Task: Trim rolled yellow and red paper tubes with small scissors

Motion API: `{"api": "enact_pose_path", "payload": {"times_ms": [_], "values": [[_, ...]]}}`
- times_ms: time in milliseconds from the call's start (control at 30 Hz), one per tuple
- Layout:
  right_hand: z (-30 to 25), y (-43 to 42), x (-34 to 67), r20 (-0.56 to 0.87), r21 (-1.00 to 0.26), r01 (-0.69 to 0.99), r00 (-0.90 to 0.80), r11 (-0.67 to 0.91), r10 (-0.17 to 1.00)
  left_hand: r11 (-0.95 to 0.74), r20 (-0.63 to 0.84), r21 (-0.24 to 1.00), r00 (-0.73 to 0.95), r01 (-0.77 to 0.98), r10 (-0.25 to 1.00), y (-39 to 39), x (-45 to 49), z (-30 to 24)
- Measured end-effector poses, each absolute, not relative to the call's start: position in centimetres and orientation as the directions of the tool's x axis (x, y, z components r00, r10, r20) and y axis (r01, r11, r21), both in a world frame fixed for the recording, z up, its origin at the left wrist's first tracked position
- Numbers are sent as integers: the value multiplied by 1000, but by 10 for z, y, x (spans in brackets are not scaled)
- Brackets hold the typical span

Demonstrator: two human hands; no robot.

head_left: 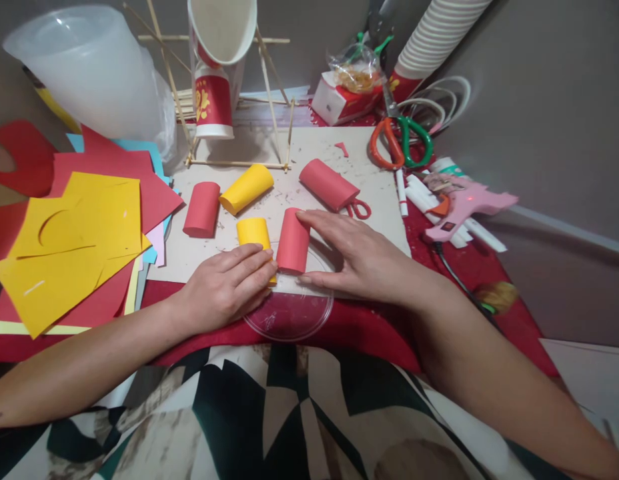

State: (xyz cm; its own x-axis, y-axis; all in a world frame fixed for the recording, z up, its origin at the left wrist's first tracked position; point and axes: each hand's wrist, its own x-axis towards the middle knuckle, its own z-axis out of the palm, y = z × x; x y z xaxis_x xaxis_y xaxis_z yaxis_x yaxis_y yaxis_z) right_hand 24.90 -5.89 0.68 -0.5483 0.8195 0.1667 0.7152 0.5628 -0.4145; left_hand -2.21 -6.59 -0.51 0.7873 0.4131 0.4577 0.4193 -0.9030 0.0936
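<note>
My right hand grips a red paper tube, its thumb at the near end and its fingertips at the far end. Close beside that tube is a yellow paper tube. My left hand curls over its near part, fingers together, and partly hides it. Farther back lie another red paper tube, a second yellow paper tube and a third red paper tube. A clear round plastic lid lies under the hands at the board's near edge.
A pale board covers the red cloth. Coloured paper sheets are piled left. Behind stands a stick frame with paper cups. To the right are scissors, a pink glue gun, white sticks and stacked cups.
</note>
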Motion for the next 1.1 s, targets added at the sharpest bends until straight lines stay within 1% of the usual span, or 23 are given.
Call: {"api": "enact_pose_path", "payload": {"times_ms": [133,233,367,533,733,933,1100], "values": [[9,-58,251,223,-419,694,-547,586,807,-903,462,121,782,412,419,-67,-22,-5],[9,-58,251,258,-424,677,-546,601,797,-900,434,102,795,424,424,-67,-23,-7],[7,-58,248,231,-432,674,-560,600,795,-901,449,80,792,426,414,-67,-22,-9],[6,-58,246,203,-458,665,-568,590,798,-905,497,91,769,416,403,-65,-23,-7],[9,-58,247,191,-457,657,-587,600,787,-915,500,108,774,389,388,-63,-23,-3],[11,-58,247,161,-454,677,-577,579,801,-923,499,117,782,365,373,-62,-27,-2],[10,-58,247,163,-452,676,-579,582,799,-925,511,100,779,367,365,-63,-28,1]]}}
